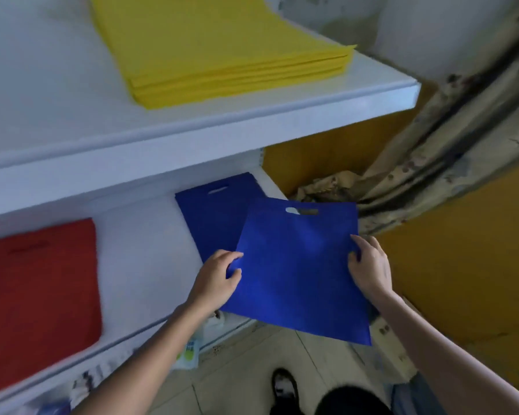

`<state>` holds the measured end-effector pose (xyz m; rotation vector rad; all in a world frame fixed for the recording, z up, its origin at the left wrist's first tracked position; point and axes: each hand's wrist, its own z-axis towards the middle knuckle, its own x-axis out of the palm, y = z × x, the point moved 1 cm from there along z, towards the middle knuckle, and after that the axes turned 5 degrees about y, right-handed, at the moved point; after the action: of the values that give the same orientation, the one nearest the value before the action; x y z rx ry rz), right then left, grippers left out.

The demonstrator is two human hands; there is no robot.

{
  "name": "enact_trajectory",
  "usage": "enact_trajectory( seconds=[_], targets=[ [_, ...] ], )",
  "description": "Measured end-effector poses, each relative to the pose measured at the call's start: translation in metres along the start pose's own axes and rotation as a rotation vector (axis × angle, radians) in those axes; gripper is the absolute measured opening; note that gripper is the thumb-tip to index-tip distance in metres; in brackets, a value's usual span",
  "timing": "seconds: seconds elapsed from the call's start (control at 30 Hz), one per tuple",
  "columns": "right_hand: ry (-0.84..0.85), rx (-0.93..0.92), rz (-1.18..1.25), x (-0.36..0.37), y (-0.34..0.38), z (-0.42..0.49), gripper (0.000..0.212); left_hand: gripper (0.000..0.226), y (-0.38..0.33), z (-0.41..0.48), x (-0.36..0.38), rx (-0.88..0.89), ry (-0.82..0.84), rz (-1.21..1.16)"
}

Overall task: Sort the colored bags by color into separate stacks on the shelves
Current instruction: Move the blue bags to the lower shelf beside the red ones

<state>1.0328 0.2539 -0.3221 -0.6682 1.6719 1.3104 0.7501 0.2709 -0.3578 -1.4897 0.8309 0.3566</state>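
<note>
The blue bag is up in the air, just in front of the lower shelf. Two hands hold it by its side edges. It looks thin and floppy, so I think it could sag or slip if one hand lets go first. Its near corner sticks out over the floor, so a drop there would miss the shelf. It is also turned a bit and does not line up with the blue stack behind it. It might land crooked or push that stack out of place.

The left hand pinches the left edge, with its fingers curled in tight. The right hand grips the right edge, and its fingers bend round it. Both grips are narrow and hold only the bag.

The blue stack lies flat on the lower shelf. The red stack is on the same shelf, well apart to the left. The yellow stack sits on the upper shelf.
</note>
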Motion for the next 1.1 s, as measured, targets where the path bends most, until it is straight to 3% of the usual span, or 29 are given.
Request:
enact_trajectory(
  seconds=[0.23, 0.4, 0.53, 0.67, 0.83, 0.97, 1.1],
  targets=[
    [0.225, -0.342, 0.023, 0.078, 0.029, 0.137, 0.034, 0.037, 0.037, 0.031, 0.024, -0.266, -0.292, 0.027],
    [0.25, -0.6, -0.038, 0.119, 0.043, 0.186, 0.039, 0.038, 0.052, 0.054, 0.033, -0.355, -0.464, 0.052],
    [0.258, -0.69, -0.066, 0.146, 0.056, 0.203, 0.046, 0.039, 0.066, 0.067, 0.035, -0.422, -0.533, 0.048],
    [0.269, -0.727, -0.301, 0.167, 0.06, 0.216, 0.051, 0.042, 0.077, 0.073, 0.043, -0.517, -0.475, 0.098],
    [0.317, -0.581, -0.47, 0.176, 0.058, 0.212, 0.048, 0.048, 0.079, 0.078, 0.048, -0.604, -0.338, 0.148],
    [0.328, -0.562, -0.352, 0.17, 0.064, 0.21, 0.051, 0.052, 0.078, 0.079, 0.038, -0.573, -0.319, 0.111],
    [0.334, -0.755, -0.151, 0.151, 0.086, 0.179, 0.045, 0.048, 0.064, 0.053, 0.017, -0.55, -0.37, 0.076]
  ],
)
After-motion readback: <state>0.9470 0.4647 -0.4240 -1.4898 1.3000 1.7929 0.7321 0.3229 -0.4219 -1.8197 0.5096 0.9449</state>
